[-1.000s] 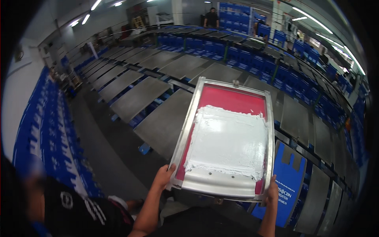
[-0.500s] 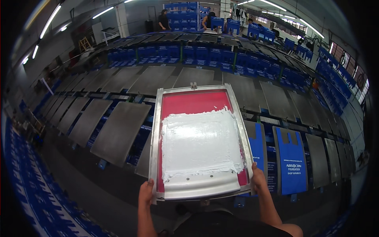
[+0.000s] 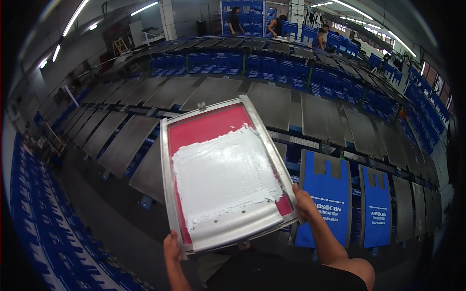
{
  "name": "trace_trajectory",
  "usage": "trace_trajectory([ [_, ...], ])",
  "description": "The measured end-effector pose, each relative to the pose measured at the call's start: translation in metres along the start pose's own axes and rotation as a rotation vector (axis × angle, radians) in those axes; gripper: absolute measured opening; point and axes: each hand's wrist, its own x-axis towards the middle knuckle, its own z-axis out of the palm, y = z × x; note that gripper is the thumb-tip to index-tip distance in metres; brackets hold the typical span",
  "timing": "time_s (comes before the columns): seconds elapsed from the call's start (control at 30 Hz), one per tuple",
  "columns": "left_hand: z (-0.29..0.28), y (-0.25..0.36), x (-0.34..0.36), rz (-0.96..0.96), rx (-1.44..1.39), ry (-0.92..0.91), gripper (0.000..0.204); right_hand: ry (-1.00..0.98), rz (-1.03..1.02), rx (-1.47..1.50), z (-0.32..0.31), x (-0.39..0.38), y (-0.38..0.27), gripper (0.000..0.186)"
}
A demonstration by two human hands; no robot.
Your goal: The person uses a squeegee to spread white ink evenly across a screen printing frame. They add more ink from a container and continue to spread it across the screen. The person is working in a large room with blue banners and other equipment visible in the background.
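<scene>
Between my hands is a screen printing frame (image 3: 165, 160) of bare metal with a red mesh (image 3: 213, 122), held above the printing boards and tilted. Thick white ink (image 3: 221, 174) covers most of the mesh. Along the near end lies a metal squeegee (image 3: 238, 222), its front edge buried in the ink. My left hand (image 3: 172, 246) is closed round the near left corner. My right hand (image 3: 303, 201) grips the right rail near its lower end; its fingers are partly hidden beneath.
Blue bags (image 3: 324, 194) with white print lie flat on boards at the right. Rows of grey boards (image 3: 273, 104) stretch left and behind. Printed blue material (image 3: 53, 228) lines the left side. People (image 3: 277, 26) stand at the far tables.
The frame has swung left and turned counterclockwise in my hands, its far end now leaning left. A second printed bag at the right has come into fuller view as the view shifted.
</scene>
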Motion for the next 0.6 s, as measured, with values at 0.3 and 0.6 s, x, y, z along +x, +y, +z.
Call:
trace_trajectory([
  [0.3, -0.149, -0.002, 0.113, 0.064, -0.036, -0.016, 0.051, 0.028, -0.12, -0.087, 0.172, 0.038, -0.018, 0.08],
  [0.6, -0.336, 0.061, 0.236, -0.06, 0.204, -0.1, 0.064, 0.044, 0.013, -0.001, 0.387, 0.02, -0.032, 0.074],
])
